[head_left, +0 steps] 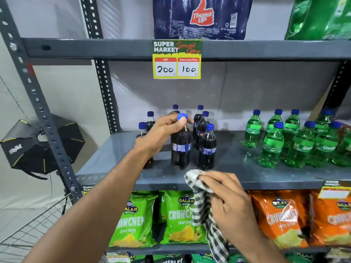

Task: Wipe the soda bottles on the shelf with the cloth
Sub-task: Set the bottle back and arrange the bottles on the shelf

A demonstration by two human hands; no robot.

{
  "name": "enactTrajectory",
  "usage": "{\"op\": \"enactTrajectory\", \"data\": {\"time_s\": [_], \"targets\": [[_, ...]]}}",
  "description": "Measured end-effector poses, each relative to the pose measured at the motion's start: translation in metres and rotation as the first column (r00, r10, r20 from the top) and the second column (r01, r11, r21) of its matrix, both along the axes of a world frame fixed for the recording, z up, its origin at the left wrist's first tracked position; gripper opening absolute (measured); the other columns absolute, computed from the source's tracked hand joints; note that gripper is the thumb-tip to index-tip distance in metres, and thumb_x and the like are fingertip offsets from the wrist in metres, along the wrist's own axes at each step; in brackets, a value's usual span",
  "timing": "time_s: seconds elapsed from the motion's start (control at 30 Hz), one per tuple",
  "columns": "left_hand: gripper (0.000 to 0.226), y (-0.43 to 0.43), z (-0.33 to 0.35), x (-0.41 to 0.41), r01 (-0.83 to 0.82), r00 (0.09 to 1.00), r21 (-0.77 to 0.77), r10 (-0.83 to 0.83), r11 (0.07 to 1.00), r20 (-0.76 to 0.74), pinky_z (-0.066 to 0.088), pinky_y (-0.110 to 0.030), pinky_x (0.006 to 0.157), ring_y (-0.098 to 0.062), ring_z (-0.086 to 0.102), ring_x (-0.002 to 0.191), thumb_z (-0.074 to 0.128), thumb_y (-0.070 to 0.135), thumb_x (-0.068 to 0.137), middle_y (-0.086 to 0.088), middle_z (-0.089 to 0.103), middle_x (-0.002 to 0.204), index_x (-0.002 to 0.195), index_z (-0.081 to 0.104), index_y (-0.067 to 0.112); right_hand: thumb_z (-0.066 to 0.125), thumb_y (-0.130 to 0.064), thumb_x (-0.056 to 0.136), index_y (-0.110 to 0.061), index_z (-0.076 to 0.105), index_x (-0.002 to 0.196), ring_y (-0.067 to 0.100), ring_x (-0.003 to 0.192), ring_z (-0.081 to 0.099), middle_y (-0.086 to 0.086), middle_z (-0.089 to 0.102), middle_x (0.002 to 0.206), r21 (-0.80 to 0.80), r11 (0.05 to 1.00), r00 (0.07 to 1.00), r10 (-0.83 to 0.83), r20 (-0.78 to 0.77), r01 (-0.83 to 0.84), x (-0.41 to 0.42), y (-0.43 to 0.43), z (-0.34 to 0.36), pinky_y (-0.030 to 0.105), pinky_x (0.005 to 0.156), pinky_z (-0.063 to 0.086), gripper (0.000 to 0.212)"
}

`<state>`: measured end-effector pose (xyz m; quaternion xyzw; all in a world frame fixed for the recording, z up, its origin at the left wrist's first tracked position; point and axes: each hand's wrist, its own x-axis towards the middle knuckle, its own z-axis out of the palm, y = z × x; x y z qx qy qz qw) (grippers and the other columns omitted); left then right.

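At the far left a black lamp hood (40, 145) is seen behind the shelf post, with white lettering too blurred to be read. On the middle shelf (237, 173) a cluster of dark cola bottles (207, 147) is stood, blue caps all round. The front cola bottle (180, 147) is gripped at its neck and cap by the left hand (161, 133), fingers wrapped just under the blue cap; its base appears to be resting on the shelf, near the front edge. It looks full, so it is judged fairly heavy for its size, stiff plastic, smooth and perhaps slippery on the body. The neck is judged the surest place for it to be held while the body is wiped. Its blue label cannot be read.

Overhead, a price tag (177, 59) is hung from the upper shelf: "SUPER MARKET", "Special Offer", "MRP 200", "Discounted Price 100". Above it a "Thums Up" pack (202, 17) is stored.

Just below and to the right of the held bottle, a checked cloth (204, 204) is clenched in the right hand (230, 204), bunched end up by the shelf's edge, tail hanging soft and limp, not yet touching the bottle.

Below, green and orange "Balaji Crunchex" snack bags (178, 217) are racked. Further right, green "Sprite" bottles (273, 145) are waiting, well apart from the colas.
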<state>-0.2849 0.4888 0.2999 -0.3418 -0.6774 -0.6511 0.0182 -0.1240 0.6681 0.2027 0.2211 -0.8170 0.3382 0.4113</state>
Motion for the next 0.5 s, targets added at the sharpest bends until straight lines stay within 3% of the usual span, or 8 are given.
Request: {"op": "enactTrajectory", "data": {"time_s": [0.1, 0.2, 0.37, 0.5], "targets": [[0.023, 0.0, -0.003, -0.008, -0.038, 0.999, -0.072, 0.036, 0.997, -0.03, 0.05, -0.015, 0.079, -0.008, 0.066, 0.087, 0.053, 0.03, 0.1, 0.002, 0.067, 0.096, 0.104, 0.074, 0.022, 0.062, 0.022, 0.076, -0.011, 0.073, 0.116, 0.009, 0.109, 0.056, -0.03, 0.056, 0.122, -0.053, 0.997, 0.996, -0.047, 0.082, 0.051, 0.006, 0.013, -0.014, 0.017, 0.097, 0.043, 0.053], [0.02, 0.0, -0.007, -0.015, -0.078, 0.997, -0.148, 0.074, 0.986, -0.032, 0.048, -0.011, 0.078, -0.004, 0.066, 0.089, 0.052, 0.033, 0.101, -0.009, 0.067, 0.102, 0.107, 0.072, 0.03, 0.057, 0.013, 0.074, -0.01, 0.075, 0.113, 0.008, 0.108, 0.057, -0.024, 0.059, 0.12, -0.076, 0.993, 0.991, -0.086, 0.104, 0.094, 0.013, 0.021, -0.02, 0.01, 0.095, 0.04, 0.048], [0.02, 0.003, -0.011, -0.023, -0.136, 0.991, -0.201, 0.13, 0.97, -0.044, 0.046, -0.008, 0.081, 0.006, 0.063, 0.099, 0.057, 0.023, 0.1, 0.021, 0.07, 0.107, 0.109, 0.067, 0.037, 0.055, 0.007, 0.075, -0.014, 0.074, 0.113, 0.005, 0.11, 0.057, -0.028, 0.059, 0.118, -0.114, 0.989, 0.987, -0.083, 0.135, 0.098, 0.021, 0.026, -0.022, 0.007, 0.093, 0.04, 0.049], [0.022, 0.005, -0.017, -0.026, -0.189, 0.981, -0.253, 0.172, 0.949, -0.086, 0.044, -0.007, 0.084, 0.002, 0.061, 0.106, 0.059, 0.023, 0.099, 0.006, 0.065, 0.124, 0.108, 0.067, 0.041, 0.055, 0.007, 0.075, -0.015, 0.074, 0.114, 0.005, 0.11, 0.056, -0.027, 0.058, 0.12, -0.104, 0.989, 0.984, -0.09, 0.154, 0.106, 0.021, 0.03, -0.025, 0.008, 0.094, 0.04, 0.049]]}}
